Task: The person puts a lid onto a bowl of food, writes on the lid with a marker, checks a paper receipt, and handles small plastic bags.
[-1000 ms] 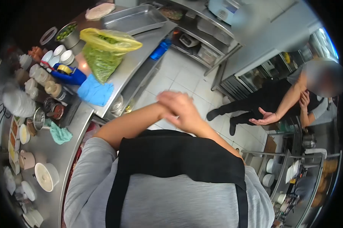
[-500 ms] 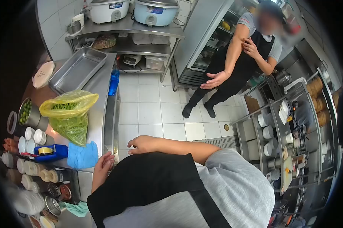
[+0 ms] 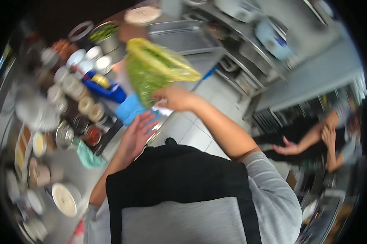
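My left hand point(image 3: 138, 133) is palm up with fingers apart and holds nothing, just below a blue cloth point(image 3: 130, 109) at the counter's edge. My right hand point(image 3: 173, 98) overlaps the lower right side of a yellow plastic bag point(image 3: 151, 67) filled with green vegetables. Its fingers are bent and blurred, so whether they grip the bag cannot be made out. A blue tape dispenser point(image 3: 104, 86) lies left of the bag.
Behind the bag are a metal tray point(image 3: 183, 37) and a pot of green items point(image 3: 106, 34). Bottles and jars point(image 3: 75, 87) crowd the left side, with a green cloth point(image 3: 88, 156) near them. Another person's hand point(image 3: 287, 147) is stretched out at the right, beside a fridge.
The view has swung to the left, blurring the picture. My right hand has moved from in front of my apron to the bag, and my left hand has come up near the blue cloth.
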`<move>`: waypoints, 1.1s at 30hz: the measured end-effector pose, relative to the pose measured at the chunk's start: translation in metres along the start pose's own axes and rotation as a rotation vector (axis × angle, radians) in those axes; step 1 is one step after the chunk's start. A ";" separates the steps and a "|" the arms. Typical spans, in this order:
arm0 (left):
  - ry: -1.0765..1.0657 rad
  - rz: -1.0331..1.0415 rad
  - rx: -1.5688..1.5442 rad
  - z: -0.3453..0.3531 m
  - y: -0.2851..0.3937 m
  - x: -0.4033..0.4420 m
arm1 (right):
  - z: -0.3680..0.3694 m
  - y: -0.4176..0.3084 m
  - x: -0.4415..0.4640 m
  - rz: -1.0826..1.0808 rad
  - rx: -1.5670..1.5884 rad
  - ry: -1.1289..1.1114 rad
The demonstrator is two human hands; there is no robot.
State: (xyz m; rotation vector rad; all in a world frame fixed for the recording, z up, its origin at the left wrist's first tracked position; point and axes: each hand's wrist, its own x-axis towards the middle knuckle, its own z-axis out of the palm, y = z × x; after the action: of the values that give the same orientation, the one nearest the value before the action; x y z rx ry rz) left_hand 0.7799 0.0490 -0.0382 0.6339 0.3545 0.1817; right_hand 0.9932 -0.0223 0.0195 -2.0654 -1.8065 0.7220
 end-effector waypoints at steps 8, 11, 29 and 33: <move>0.597 0.397 -0.095 -0.008 0.008 0.069 | 0.034 -0.012 0.185 -0.149 0.316 0.248; 0.749 0.436 -0.080 -0.026 0.018 0.094 | 0.053 -0.008 0.227 -0.033 0.127 0.241; 1.084 0.624 0.119 -0.051 0.035 0.135 | 0.003 0.042 -0.077 0.017 0.875 0.204; 1.287 0.691 0.573 -0.093 0.017 0.160 | 0.007 0.059 -0.072 0.018 0.874 0.129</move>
State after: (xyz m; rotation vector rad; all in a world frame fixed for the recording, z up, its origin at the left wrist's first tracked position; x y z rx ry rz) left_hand 0.8915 0.1568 -0.1402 1.1417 1.4540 1.2039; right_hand 1.0322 -0.1027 -0.0055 -1.4836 -1.0909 1.0978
